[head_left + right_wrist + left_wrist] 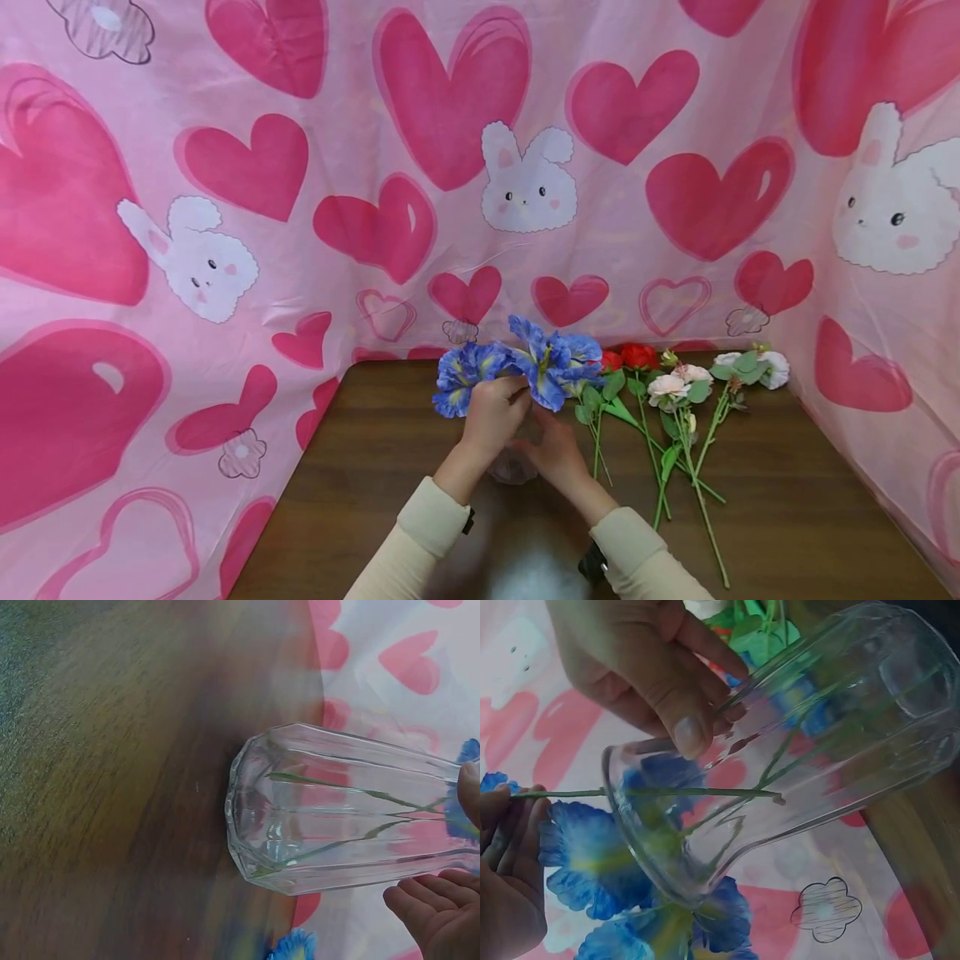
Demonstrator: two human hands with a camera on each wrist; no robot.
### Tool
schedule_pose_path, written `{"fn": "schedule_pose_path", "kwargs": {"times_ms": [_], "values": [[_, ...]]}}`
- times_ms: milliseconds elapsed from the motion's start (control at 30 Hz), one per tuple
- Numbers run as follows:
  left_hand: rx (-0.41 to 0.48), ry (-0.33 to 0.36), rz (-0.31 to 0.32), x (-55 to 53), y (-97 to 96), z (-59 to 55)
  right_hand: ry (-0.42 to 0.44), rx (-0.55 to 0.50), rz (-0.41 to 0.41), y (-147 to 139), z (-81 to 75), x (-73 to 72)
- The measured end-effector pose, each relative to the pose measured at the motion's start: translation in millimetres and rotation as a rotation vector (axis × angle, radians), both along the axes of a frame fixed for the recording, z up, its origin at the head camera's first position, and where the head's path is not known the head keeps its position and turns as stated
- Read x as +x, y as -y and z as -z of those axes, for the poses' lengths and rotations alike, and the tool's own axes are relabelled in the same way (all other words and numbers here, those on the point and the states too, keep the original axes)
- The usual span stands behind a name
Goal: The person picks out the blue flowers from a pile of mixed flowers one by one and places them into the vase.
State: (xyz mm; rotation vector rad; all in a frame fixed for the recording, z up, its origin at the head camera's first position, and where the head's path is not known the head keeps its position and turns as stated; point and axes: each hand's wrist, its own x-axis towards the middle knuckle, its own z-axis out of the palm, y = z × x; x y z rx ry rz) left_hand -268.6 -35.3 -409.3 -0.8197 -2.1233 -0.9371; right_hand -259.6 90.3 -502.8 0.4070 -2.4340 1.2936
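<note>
- Your left hand (491, 417) pinches a green stem (641, 793) whose lower end reaches inside the clear vase (817, 750); your right hand (555, 450) curls thumb and fingers round the vase's neck.
- From the head view, your hands mostly hide the vase; the left wrist view shows you its flared mouth, the right wrist view its faceted base.
- Blue flowers (551, 362) crowd above your hands; red flowers (640, 357) and pale flowers (670, 387) lie to your right.
- Leftward, the brown wood-grain tabletop (360, 475) runs to its edge beside pink, heart-printed cloth (630, 242).
</note>
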Motion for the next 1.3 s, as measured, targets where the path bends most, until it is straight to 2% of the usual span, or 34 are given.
{"fn": "schedule_pose_path", "kwargs": {"times_ms": [133, 233, 467, 667, 800, 1000, 1300], "values": [[-0.087, -0.025, -0.027, 0.3, -3.9, 4.3, -0.088, 0.022, -0.005, 0, 4.8, -2.8], [-0.141, -0.018, -0.072, 0.6, -5.7, 6.7, -0.125, 0.026, 0.007, 1, 7.3, -4.3], [-0.229, -0.022, -0.152, -1.0, -7.0, 15.4, -0.126, 0.047, 0.055, 3, 9.7, -4.9], [-0.291, -0.037, -0.234, -4.1, -6.3, 21.2, -0.168, 0.013, 0.052, 2, 11.3, -4.4], [-0.331, -0.026, -0.291, -5.3, -5.2, 24.5, -0.164, 0.013, 0.060, 2, 12.3, -3.5], [-0.389, -0.015, -0.316, -7.3, -4.2, 27.1, -0.133, 0.016, 0.081, 2, 11.5, -1.2], [-0.419, 0.109, -0.325, -12.5, -2.4, 29.4, -0.063, 0.040, 0.075, 2, 10.9, -2.3]]}}
